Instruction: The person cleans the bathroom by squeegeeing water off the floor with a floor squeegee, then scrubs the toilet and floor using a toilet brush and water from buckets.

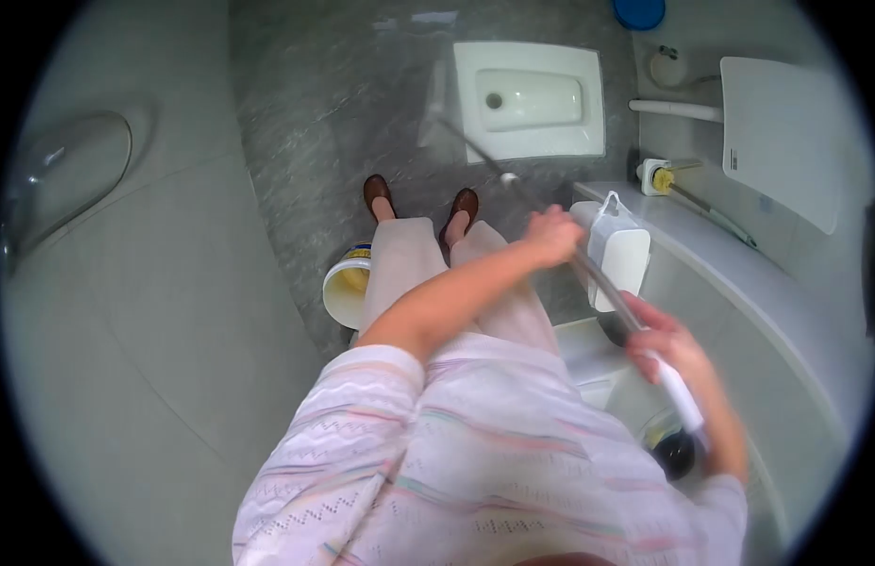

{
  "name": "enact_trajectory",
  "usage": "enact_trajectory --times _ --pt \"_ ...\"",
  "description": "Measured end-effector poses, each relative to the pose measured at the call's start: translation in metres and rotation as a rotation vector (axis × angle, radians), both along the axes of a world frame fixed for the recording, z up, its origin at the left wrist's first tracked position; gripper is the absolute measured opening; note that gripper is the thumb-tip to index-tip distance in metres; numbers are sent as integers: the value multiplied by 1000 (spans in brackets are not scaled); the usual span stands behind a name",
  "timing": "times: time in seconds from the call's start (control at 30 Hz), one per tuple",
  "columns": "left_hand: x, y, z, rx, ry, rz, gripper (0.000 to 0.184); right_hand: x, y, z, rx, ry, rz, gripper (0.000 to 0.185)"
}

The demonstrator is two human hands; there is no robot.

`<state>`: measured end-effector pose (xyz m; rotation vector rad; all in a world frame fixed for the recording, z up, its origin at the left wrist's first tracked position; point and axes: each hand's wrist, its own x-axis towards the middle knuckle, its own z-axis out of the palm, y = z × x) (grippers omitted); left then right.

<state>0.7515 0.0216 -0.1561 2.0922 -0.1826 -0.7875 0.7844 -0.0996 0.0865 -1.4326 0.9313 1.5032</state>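
Both my hands are closed round the grey pole of a long-handled floor wiper [602, 281]. My left hand [553, 236] grips it partway down, reaching across my body. Higher up, near the white grip end, my right hand [666, 341] holds on. The pole slants toward the upper left, past a white joint. Its pale, narrow head [435, 106] is smeared by motion and lies on the grey floor just left of the white squat toilet [470, 141]. Whether the head is a rubber blade or a pad cannot be told.
A white bucket [338, 300] with something yellowish inside stands beside my left leg. To the right are a white lidded bin [631, 255], a ledge [701, 241], and a brush [706, 208] with a yellow head. A blue round object [639, 11] sits at the top.
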Motion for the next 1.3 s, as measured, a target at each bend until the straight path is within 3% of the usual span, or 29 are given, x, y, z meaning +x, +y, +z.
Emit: enact_trajectory --times 0.1,0.17,0.23,0.37,0.43,0.47,0.67,0.8,0.9,1.0,1.17,1.3 --pt "27 -37 13 -153 -56 16 14 11 -17 28 -37 -62 -95 75" --pt "38 -38 22 -204 -68 18 14 10 -17 34 -38 -160 91 76" --pt "37 -20 34 -135 -150 77 14 11 -12 35 -41 -215 282 78" --pt "25 56 43 107 -219 256 14 32 22 24 149 -158 282 81" --pt "2 106 16 194 -410 466 12 40 66 22 284 -119 283 81" --pt "-9 132 13 271 -342 521 14 45 87 19 346 -94 280 81" --pt "-84 251 -18 325 -196 942 17 82 240 -47 443 157 745 71" --pt "-92 329 -76 338 -74 1193 17 107 405 -85 501 127 1319 62" --pt "-38 387 -63 301 -71 1243 17 163 483 -77 445 243 1170 61" --pt "25 440 -52 286 -105 1237 17 221 532 -69 377 216 1038 43" --pt "138 501 -40 243 -143 1147 15 302 572 -29 321 -17 828 59" --pt "185 528 -33 198 -51 1074 13 340 591 -27 297 -28 783 54"
